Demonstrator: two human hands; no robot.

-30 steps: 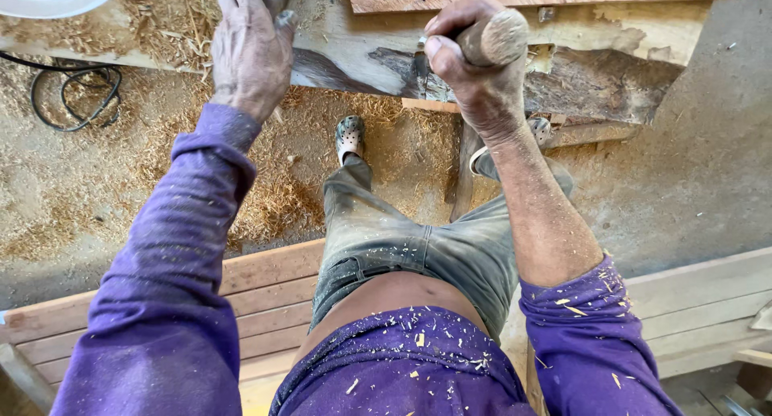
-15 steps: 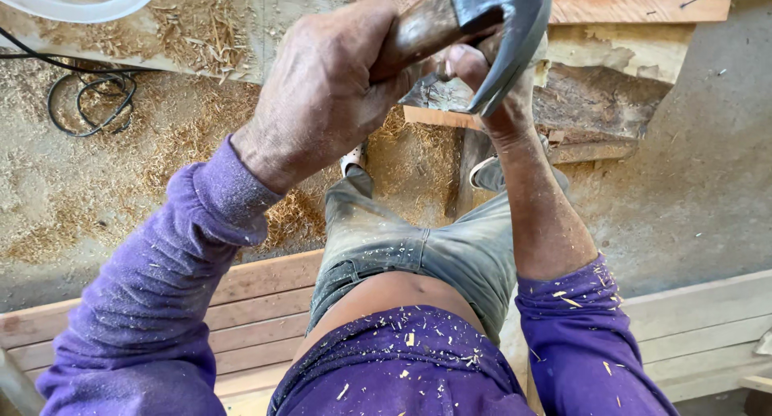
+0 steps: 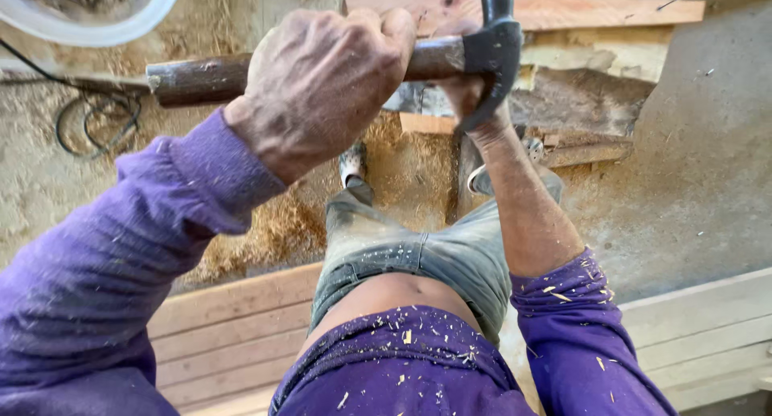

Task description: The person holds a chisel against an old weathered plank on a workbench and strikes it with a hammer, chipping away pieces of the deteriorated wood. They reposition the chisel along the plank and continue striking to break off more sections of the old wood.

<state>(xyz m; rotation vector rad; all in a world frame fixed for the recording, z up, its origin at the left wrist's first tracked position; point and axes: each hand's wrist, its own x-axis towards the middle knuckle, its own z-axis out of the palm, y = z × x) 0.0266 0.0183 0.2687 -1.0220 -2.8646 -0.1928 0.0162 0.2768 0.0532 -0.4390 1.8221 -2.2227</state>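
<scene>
My left hand (image 3: pixel 322 86) is raised close to the camera and shut on the brown wooden handle (image 3: pixel 201 77) of a hammer, which lies level across the view. Its dark steel claw head (image 3: pixel 492 58) is at the right end. My right hand (image 3: pixel 465 94) is lower, mostly hidden behind the hammer head. It rests at a rough weathered wood slab (image 3: pixel 587 102) and grips a round wooden tool handle, seen clearly only a moment ago. Both arms wear purple sleeves flecked with wood chips.
A pale plank (image 3: pixel 579 10) lies across the slab's top. Sawdust (image 3: pixel 265 223) covers the ground around my sandalled foot (image 3: pixel 352 160). A white basin rim (image 3: pixel 88 32) and a black cable (image 3: pixel 84 122) are at upper left. Wooden boards (image 3: pixel 233 327) run under me; grey concrete (image 3: pixel 700 167) lies right.
My left hand left the slab, came up toward the camera with the hammer, and the handle swung level. The right hand stayed on its tool at the slab.
</scene>
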